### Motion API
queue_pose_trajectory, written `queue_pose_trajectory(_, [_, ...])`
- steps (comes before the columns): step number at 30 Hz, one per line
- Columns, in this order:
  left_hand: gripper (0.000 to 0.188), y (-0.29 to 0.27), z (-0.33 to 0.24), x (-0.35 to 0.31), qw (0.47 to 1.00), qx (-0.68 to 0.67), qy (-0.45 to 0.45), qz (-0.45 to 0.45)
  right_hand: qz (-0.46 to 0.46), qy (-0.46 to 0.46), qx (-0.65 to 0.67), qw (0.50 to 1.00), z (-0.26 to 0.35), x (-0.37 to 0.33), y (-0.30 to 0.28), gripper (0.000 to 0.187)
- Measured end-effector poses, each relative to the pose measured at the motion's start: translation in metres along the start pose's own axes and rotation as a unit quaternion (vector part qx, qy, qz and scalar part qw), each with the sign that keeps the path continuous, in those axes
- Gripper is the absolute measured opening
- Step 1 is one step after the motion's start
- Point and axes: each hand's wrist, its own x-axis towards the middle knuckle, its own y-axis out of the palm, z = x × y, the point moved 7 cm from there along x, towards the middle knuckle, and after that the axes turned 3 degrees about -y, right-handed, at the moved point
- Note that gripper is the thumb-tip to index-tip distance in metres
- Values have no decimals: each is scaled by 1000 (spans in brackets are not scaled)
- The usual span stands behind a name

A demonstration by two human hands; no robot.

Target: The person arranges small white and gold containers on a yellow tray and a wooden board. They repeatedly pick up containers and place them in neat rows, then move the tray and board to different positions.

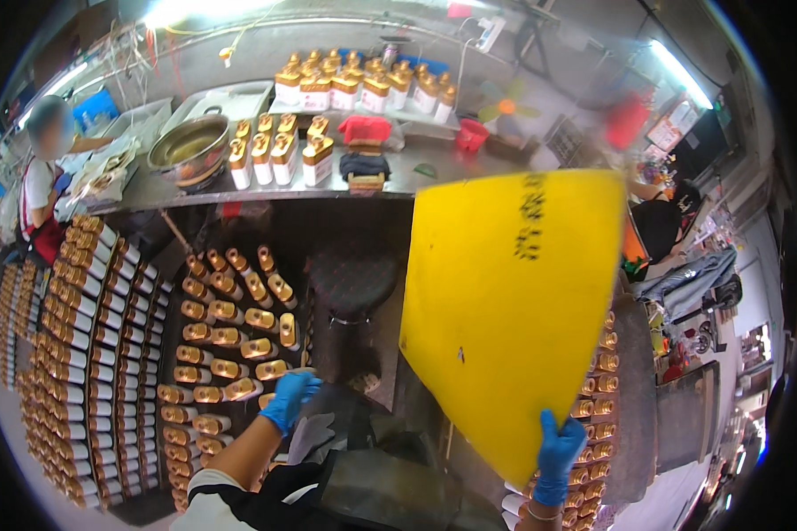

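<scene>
My right hand [558,453], in a blue glove, grips the lower edge of a large yellow board [509,310]. The board stands tilted in front of me on the right, with dark markings near its top; it hides part of the counter and floor behind it. My left hand [292,400], also blue-gloved, hovers beside the standing gold-and-white bottles [225,337] with its fingers loosely apart. Nothing shows in its grasp. Between my hands and the counter is a dark padded stool [352,281].
Dense rows of bottles [88,354] cover the left; more bottles [600,407] stand right, partly behind the board. Along the metal counter [469,168] are a large metal basin [189,146], grouped bottles [314,159] and a red cloth [365,129]. One person [44,177] works far left; another [660,217] is far right.
</scene>
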Motion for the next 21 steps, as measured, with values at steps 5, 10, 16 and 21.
queue_pose_trajectory(5, [20,-86,18,-59,979,-12,64,-193,75,-25,-45,996,-70,-31,107,46])
queue_pose_trajectory(10, [25,-80,70,-61,981,37,-18,-188,27,7,-46,999,-142,-47,172,45])
queue_pose_trajectory(16, [27,-87,90,-40,984,87,-62,-139,97,68,-102,988,-141,-36,186,23])
queue_pose_trajectory(21, [27,-95,68,-17,982,87,-56,-158,121,58,-94,986,-174,-1,256,23])
